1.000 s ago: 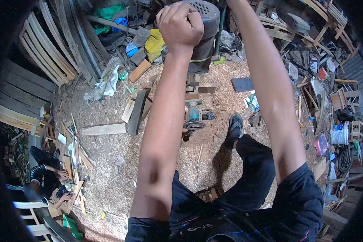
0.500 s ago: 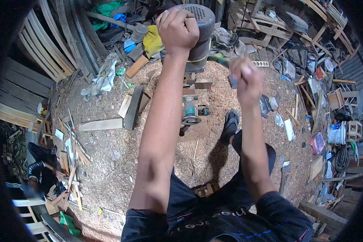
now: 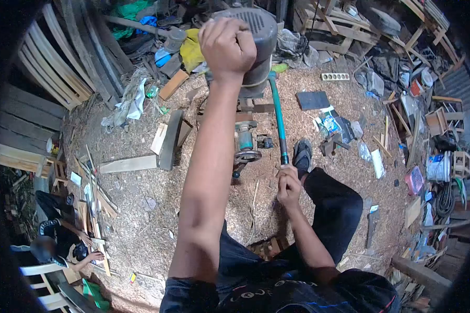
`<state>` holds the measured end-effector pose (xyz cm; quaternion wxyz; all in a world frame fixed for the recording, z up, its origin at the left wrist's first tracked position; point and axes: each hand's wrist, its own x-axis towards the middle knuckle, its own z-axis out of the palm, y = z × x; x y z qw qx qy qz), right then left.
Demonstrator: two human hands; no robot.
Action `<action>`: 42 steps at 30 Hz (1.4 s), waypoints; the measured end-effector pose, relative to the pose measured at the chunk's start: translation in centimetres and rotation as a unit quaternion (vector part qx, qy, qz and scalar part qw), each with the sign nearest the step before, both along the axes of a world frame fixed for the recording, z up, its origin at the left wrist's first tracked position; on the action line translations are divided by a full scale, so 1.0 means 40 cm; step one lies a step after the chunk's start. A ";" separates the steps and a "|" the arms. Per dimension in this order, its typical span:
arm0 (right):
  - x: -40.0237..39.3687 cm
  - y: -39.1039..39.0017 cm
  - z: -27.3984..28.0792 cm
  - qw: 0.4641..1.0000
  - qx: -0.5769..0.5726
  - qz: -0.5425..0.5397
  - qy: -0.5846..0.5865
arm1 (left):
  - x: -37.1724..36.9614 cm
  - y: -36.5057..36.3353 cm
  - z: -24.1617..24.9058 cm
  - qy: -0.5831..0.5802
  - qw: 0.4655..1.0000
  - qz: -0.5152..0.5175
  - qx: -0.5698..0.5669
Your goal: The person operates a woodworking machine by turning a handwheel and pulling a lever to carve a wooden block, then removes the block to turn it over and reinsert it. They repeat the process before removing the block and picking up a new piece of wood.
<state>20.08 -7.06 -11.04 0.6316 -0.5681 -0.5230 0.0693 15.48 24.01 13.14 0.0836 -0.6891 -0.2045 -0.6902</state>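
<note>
My left hand (image 3: 228, 46) is raised high with the fingers clenched, in front of a grey ribbed motor housing (image 3: 258, 28); whether it grips something there I cannot tell. My right hand (image 3: 289, 187) is low, near my knee, closed around the lower end of a long teal-green lever (image 3: 277, 117) that runs up toward the motor. Below the motor sits a teal power tool (image 3: 246, 145) on the sawdust-covered ground. My sandalled foot (image 3: 302, 156) rests just right of the lever.
Sawdust covers the ground (image 3: 151, 219). Wood offcuts and a plank (image 3: 128, 165) lie at the left, curved slats (image 3: 47, 57) at the far left. Clutter and small wooden frames (image 3: 444, 125) fill the right. Another person (image 3: 62, 245) crouches at the lower left.
My right hand has dropped from up near the motor to knee height, and now holds the teal-green lever's lower end. My left hand has stayed raised and clenched.
</note>
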 end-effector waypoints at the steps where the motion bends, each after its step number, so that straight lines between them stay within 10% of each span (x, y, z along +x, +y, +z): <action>1: -0.006 0.009 0.021 1.000 0.022 -0.015 -0.005 | 0.004 0.004 0.001 -0.001 1.000 -0.003 0.005; 8: 0.038 0.207 0.505 0.975 0.163 0.010 0.153 | -0.001 -0.042 0.102 -0.001 0.999 -0.019 -0.027; 12: 0.188 0.531 0.663 0.953 0.302 0.009 -0.025 | -0.001 -0.006 0.123 0.007 1.000 0.000 -0.005; 15: 0.223 0.623 0.778 0.980 0.198 -0.030 -0.020 | 0.000 -0.006 0.150 0.006 1.000 -0.002 -0.010; 17: 0.319 0.796 0.705 0.953 0.253 -0.137 -0.091 | 0.002 -0.003 0.168 -0.001 1.000 -0.006 -0.008; 25: 0.504 1.011 0.469 0.960 -0.130 -0.140 -0.203 | 0.005 -0.004 0.216 -0.006 1.000 -0.014 -0.017; 28: 0.535 1.033 0.453 0.974 -0.213 -0.070 -0.042 | -0.001 0.001 0.223 0.013 0.998 -0.028 -0.049; 40: 0.504 0.749 0.192 0.977 0.072 -0.201 0.013 | -0.007 -0.055 0.244 -0.014 0.999 -0.018 0.039; 42: 0.476 0.616 0.024 0.971 -0.119 -0.075 0.191 | -0.034 -0.039 0.126 -0.062 0.997 -0.012 0.041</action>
